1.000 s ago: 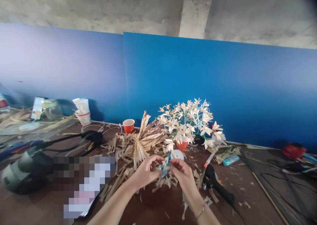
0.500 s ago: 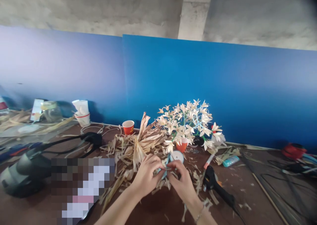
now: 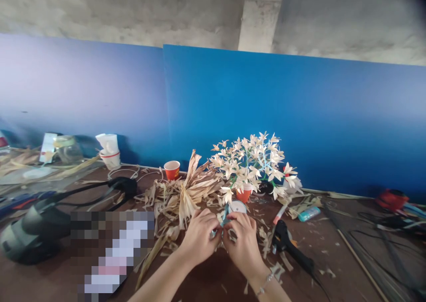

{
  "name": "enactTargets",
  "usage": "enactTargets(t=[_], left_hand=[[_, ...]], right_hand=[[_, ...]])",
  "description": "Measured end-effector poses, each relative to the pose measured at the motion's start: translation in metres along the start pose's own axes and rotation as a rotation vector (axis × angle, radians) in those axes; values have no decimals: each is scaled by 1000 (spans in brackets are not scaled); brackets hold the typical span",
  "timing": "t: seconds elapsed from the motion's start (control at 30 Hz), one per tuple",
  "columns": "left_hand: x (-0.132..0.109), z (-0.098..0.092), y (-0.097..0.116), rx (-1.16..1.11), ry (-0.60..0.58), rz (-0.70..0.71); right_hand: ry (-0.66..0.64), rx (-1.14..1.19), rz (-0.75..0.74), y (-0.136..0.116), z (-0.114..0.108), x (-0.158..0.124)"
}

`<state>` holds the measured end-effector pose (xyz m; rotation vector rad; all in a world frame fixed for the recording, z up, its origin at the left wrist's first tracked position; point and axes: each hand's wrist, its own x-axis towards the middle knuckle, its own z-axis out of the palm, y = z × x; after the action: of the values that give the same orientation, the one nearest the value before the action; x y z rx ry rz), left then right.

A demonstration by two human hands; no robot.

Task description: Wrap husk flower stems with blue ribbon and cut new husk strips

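My left hand (image 3: 202,235) is closed in a pinch in the middle of the head view, low over the tabletop. My right hand (image 3: 244,242) pinches close beside it, the fingertips of both almost touching. Between them shows a narrow light blue strip (image 3: 226,213), which looks like tape; its lower end is hidden by the fingers. Just behind the hands lies a round white roll (image 3: 238,207). Beyond it, a bunch of cream flowers (image 3: 249,160) on green and light blue stems stands in a red paper cup (image 3: 244,194).
Dried husks (image 3: 196,182) are heaped behind my left hand, with scraps around. A black glue gun (image 3: 289,246) lies right, near a turquoise tube (image 3: 309,213). Another red cup (image 3: 172,170) stands at the back. A dark green device (image 3: 29,231) sits left; a blue panel (image 3: 216,93) rises behind.
The fingers of both hands have shifted around the strip, and my right hand has turned, its fingers more curled. The view has moved very slightly.
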<state>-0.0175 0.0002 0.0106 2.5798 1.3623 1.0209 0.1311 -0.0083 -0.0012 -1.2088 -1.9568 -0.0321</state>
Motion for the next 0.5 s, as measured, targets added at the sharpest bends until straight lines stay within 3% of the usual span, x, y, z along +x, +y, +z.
enactTargets(t=[0.5], left_hand=[[-2, 6, 5, 53, 141, -91]], right_hand=[[201, -105, 139, -8, 1, -2]])
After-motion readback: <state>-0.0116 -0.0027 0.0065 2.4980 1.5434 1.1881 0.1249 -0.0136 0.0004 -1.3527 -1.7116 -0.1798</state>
